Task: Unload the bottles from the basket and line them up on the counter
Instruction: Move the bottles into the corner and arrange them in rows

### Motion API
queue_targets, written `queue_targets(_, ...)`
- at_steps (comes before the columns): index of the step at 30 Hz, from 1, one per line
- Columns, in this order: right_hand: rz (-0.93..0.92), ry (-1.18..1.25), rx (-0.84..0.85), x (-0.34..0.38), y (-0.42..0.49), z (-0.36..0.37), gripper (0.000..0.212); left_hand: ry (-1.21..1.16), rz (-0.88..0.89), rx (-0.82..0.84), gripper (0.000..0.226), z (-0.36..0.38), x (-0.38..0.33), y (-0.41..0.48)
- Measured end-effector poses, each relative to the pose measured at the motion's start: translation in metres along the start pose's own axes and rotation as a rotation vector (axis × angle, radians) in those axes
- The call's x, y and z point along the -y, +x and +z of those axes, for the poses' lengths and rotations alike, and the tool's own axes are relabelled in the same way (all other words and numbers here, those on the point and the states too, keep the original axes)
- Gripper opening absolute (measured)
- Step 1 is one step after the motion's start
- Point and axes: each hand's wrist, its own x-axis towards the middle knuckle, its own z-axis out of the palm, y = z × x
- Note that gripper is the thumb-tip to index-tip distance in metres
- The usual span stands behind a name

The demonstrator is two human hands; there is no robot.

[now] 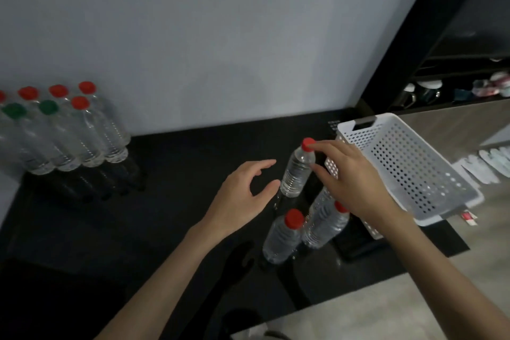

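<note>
Steadying a bottle, that's where we are: our right hand (356, 182) is on the red-capped bottle (299, 171), which stands on the black counter (171, 163) just left of the white basket (408, 163). Fingers are spread and almost straight, index fingertip on the cap, thumb against the bottle's side lower down, both coming from the right. Nothing is wrapped round it, so it's a touch and not a clasp. Our left hand (242, 193) hovers close on the other side, open and cupped, thumb near the bottle's foot, holding nothing.

Nearer to us, two more bottles (284, 234) with red caps stand together just beside the basket's near end, and our right wrist crosses in front of one. Away at the far left, against the wall (220, 36), the main group of bottles (82, 130) stands in tight rows, mostly red caps with two green.

We see no bottle inside the basket, so we judge the unloading about done and the lining-up the step in hand. These three stand well apart from that group. The next move calls for a real grip round the bottle's body, and the left hand looks best placed for it. Then comes a carry across to the left and an upright set-down beside the rows, gently, since tall narrow bottles packed that close could topple their neighbours.
</note>
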Motion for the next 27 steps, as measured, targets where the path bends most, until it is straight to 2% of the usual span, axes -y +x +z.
queue_targets(4,0.09,-0.002,0.065,-0.032,-0.033,0.011,0.039,0.12,0.023,0.076,0.055,0.035,-0.01,-0.006)
queue_targets(6,0.122,-0.04,0.102,-0.039,-0.045,0.023,0.04,0.274,0.045,0.102,0.056,0.046,-0.012,-0.008)
queue_targets(10,0.177,-0.178,0.181,-0.046,-0.058,0.045,0.039,0.569,0.149,0.162,0.037,0.059,-0.004,-0.018)
queue_targets(15,0.096,-0.302,0.16,-0.046,-0.059,0.046,0.036,0.61,0.184,0.1,0.024,0.064,0.002,-0.024)
queue_targets(21,-0.073,-0.188,0.126,-0.027,-0.047,0.053,0.029,0.558,0.093,0.023,0.02,0.053,0.01,-0.025)
queue_targets(27,-0.104,-0.023,0.132,0.011,-0.009,0.06,0.028,0.63,0.013,-0.109,0.017,0.009,0.027,-0.025)
